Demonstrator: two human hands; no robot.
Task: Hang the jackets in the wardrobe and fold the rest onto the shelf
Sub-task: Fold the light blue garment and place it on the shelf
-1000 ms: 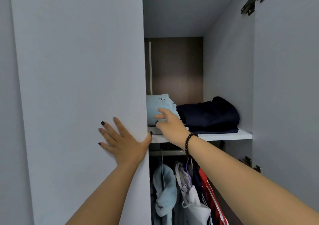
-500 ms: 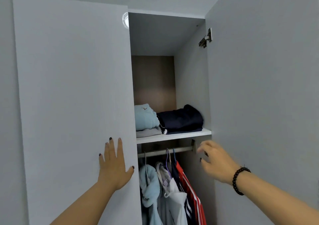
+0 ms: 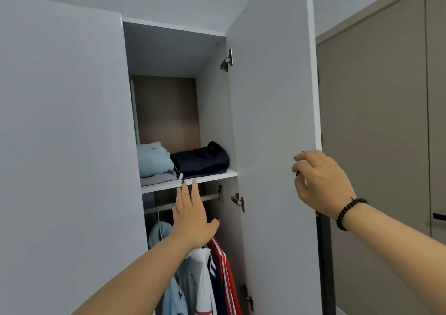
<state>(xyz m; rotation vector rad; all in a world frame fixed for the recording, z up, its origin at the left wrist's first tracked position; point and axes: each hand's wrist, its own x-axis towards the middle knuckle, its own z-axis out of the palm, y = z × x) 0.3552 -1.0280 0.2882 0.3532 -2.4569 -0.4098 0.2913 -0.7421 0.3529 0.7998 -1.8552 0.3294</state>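
Our jackets (image 3: pixel 207 273) hang on the rail (image 3: pixel 210 197) at the bottom middle. The folded clothes (image 3: pixel 183 161) sit on the shelf (image 3: pixel 212 178) in the middle of the frame. It looks like closing time.

Our right hand (image 3: pixel 322 182) is at the edge of the right door (image 3: pixel 272 145), fingers (image 3: pixel 301 156) curled by it; we cannot tell if they grip it. Our left hand (image 3: pixel 191 218) is flat, fingers straight and close together, in front of the rail.

We should take the left hand out first, then swing the door slowly so no sleeve gets caught.
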